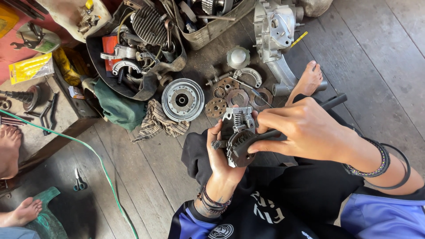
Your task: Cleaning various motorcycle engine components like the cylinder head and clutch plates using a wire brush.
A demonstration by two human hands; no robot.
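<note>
Metal engine part [237, 132] cupped in left hand [220, 159] over lap, right hand [305, 130] fisted around black-handled tool [283, 129] pressed on it, round discs [237, 98] on plank floor [380, 53] just beyond.

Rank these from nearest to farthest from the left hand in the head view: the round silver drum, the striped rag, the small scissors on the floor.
From the left hand:
1. Round silver drum, just up and to the left on the planks.
2. Striped rag, beside the drum on its lower left; nearly as close, so this order is narrow.
3. Small scissors, far left, past the green cable.
</note>
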